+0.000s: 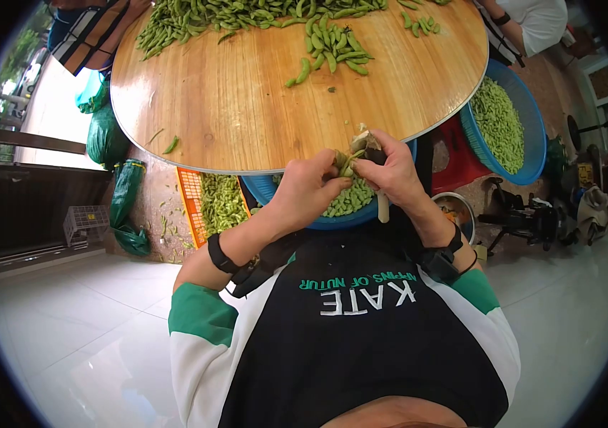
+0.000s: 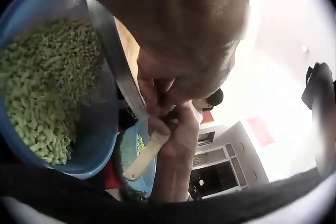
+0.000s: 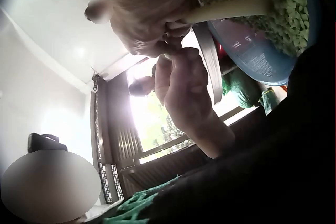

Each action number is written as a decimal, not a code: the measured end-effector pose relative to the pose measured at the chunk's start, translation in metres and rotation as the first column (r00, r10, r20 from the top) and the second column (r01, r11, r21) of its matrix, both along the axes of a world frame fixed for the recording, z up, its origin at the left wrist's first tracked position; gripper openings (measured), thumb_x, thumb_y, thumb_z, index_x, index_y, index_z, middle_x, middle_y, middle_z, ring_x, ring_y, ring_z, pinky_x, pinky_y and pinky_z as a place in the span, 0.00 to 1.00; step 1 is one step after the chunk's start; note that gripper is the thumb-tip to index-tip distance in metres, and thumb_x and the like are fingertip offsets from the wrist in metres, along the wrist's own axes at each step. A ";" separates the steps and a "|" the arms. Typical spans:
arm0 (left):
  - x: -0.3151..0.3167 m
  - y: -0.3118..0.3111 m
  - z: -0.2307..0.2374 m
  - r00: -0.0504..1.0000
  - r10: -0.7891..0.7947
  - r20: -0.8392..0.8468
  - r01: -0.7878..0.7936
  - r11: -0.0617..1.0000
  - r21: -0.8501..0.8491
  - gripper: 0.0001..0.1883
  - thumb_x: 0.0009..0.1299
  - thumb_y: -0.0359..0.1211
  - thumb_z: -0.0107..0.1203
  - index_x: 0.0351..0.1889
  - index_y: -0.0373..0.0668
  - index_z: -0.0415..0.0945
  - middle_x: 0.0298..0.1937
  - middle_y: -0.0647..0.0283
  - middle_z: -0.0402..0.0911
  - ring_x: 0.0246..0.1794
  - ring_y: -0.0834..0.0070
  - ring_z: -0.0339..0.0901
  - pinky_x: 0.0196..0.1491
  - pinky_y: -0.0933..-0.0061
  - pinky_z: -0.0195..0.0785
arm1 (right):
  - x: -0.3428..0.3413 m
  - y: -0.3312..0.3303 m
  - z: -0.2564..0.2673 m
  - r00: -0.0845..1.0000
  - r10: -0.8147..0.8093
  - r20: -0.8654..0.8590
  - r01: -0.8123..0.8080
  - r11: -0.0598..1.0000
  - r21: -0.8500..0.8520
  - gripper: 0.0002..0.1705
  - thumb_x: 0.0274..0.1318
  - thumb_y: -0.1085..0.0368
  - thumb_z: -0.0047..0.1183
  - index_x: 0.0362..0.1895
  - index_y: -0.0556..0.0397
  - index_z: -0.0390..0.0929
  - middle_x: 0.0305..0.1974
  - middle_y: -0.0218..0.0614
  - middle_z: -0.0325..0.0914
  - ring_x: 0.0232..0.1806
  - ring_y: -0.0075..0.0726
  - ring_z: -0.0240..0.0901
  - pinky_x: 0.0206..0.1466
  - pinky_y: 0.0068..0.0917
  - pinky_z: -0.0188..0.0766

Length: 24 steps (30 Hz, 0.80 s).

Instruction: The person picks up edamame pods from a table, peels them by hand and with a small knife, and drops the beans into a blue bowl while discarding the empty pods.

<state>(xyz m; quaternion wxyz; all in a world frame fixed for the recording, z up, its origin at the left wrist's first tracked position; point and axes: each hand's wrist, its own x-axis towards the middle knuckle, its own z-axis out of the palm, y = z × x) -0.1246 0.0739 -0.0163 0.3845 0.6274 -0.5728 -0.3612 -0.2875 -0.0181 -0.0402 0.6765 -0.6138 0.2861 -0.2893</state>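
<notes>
Pinching a green pod (image 1: 347, 168) with narrowed fingers, left hand (image 1: 302, 194) | right hand (image 1: 397, 173) gripping a pale handle (image 1: 383, 208), touching the pod | pod slanting away rightward between both hands, over the blue basin (image 1: 255, 187) | handle's long axis pointing toward the torso

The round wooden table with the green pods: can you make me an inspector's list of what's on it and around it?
Surface: round wooden table; green bean pods heaped along its far side.
Job's things: blue plastic basin of shelled green beans below the hands; second blue plastic basin of beans at right; orange plastic basket of green pieces at left.
Clutter: loose pods near the table's left edge; green scraps on the floor.
Hands: left hand pinches a green pod; right hand grips a pale handle.
Cables: nothing seen.
Surroundings: green plastic bags, grey plastic crate, other people.
</notes>
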 end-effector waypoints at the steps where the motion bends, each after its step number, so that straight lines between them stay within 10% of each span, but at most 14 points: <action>1: 0.001 0.001 0.002 0.998 -0.015 -0.066 0.020 0.998 0.068 0.12 0.59 0.28 0.62 0.30 0.35 0.67 0.21 0.51 0.76 0.21 0.64 0.76 0.26 0.67 0.68 | 0.000 0.000 0.000 1.000 0.001 0.002 -0.001 1.000 0.000 0.10 0.51 0.74 0.55 0.39 0.57 0.71 0.22 0.23 0.68 0.15 0.13 0.58 0.16 0.14 0.51; 5: 0.004 -0.001 -0.007 0.892 0.025 -0.451 0.052 0.986 0.157 0.12 0.60 0.27 0.62 0.30 0.34 0.67 0.21 0.51 0.76 0.20 0.69 0.77 0.26 0.68 0.69 | 0.001 0.003 0.001 1.000 0.024 -0.010 -0.024 1.000 0.011 0.11 0.51 0.74 0.55 0.40 0.57 0.72 0.22 0.24 0.68 0.15 0.14 0.58 0.16 0.15 0.51; 10: 0.002 0.000 -0.019 0.946 0.061 0.318 0.039 0.953 -0.299 0.10 0.58 0.29 0.59 0.30 0.37 0.68 0.19 0.51 0.74 0.19 0.56 0.76 0.24 0.58 0.68 | 0.004 0.007 0.007 0.999 0.046 0.022 -0.050 0.976 0.212 0.10 0.52 0.73 0.53 0.40 0.57 0.72 0.22 0.27 0.69 0.15 0.15 0.59 0.16 0.15 0.51; 21: 0.010 -0.004 -0.015 0.928 -0.028 0.372 0.134 0.956 -0.261 0.09 0.59 0.28 0.58 0.25 0.37 0.68 0.17 0.51 0.72 0.19 0.53 0.73 0.22 0.61 0.65 | 0.004 0.006 0.007 0.990 0.132 -0.048 -0.132 0.991 -0.014 0.06 0.47 0.72 0.48 0.33 0.56 0.72 0.22 0.27 0.71 0.19 0.17 0.63 0.22 0.18 0.58; 24: 0.013 -0.003 -0.005 0.959 -0.073 0.275 0.120 0.980 -0.158 0.07 0.59 0.29 0.58 0.27 0.37 0.70 0.17 0.49 0.71 0.20 0.50 0.73 0.23 0.57 0.65 | 0.001 0.005 -0.008 0.989 0.139 0.047 -0.146 0.969 0.198 0.08 0.51 0.74 0.50 0.38 0.58 0.72 0.22 0.28 0.71 0.15 0.14 0.59 0.17 0.15 0.52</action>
